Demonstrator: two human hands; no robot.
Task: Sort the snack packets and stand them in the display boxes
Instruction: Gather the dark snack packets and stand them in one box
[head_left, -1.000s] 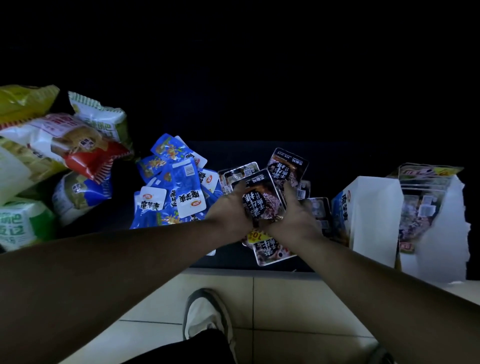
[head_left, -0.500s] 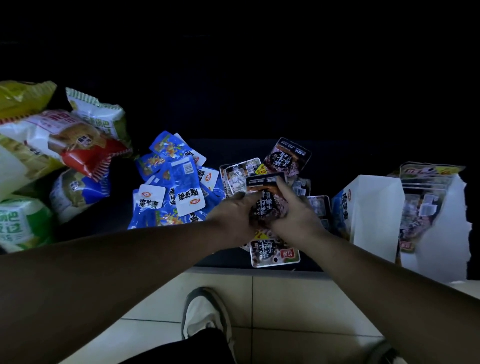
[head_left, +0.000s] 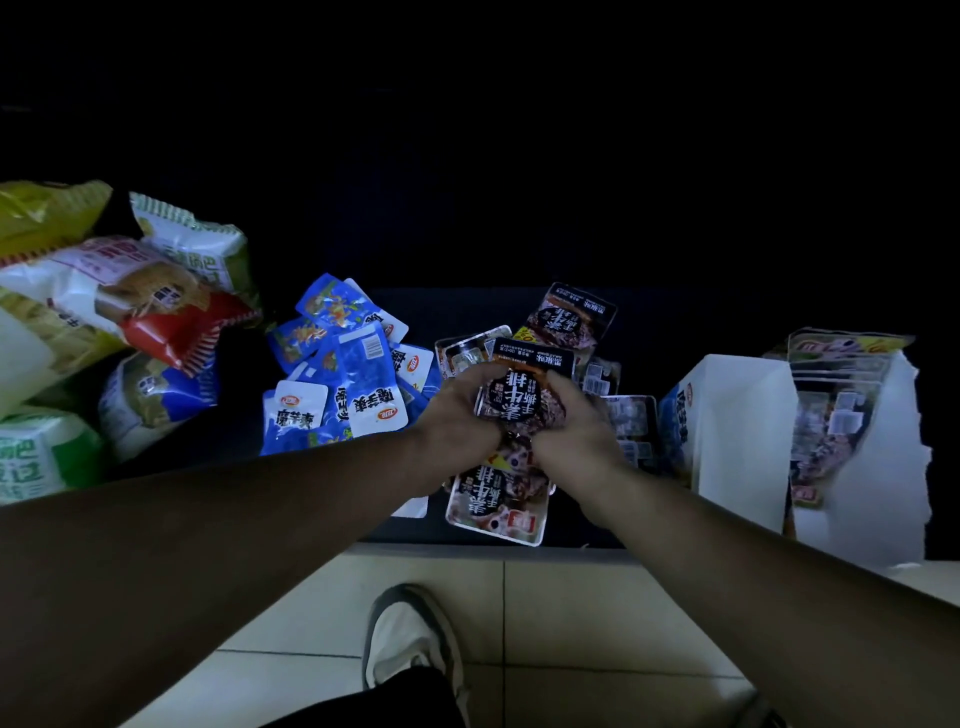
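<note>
Both hands hold a small stack of black snack packets (head_left: 524, 395) over the middle of the dark shelf. My left hand (head_left: 457, 415) grips its left side and my right hand (head_left: 576, 431) grips its right side. More black packets lie under and behind the hands, one near the shelf's front edge (head_left: 496, 501) and one farther back (head_left: 569, 319). A heap of blue packets (head_left: 345, 376) lies to the left. Two white display boxes stand at the right: the nearer box (head_left: 740, 431) shows blue packets, the farther box (head_left: 878, 467) holds black packets standing upright.
Large chip bags (head_left: 119, 312) are piled at the far left of the shelf. The shelf's front edge (head_left: 571, 545) runs just below the hands. Below it is a tiled floor with my shoe (head_left: 410, 644). The back of the shelf is dark.
The stack in my hands has shifted slightly up and to the right and sits straighter, and both hands have closed in on its sides. Another black packet now lies exposed at the shelf's front edge.
</note>
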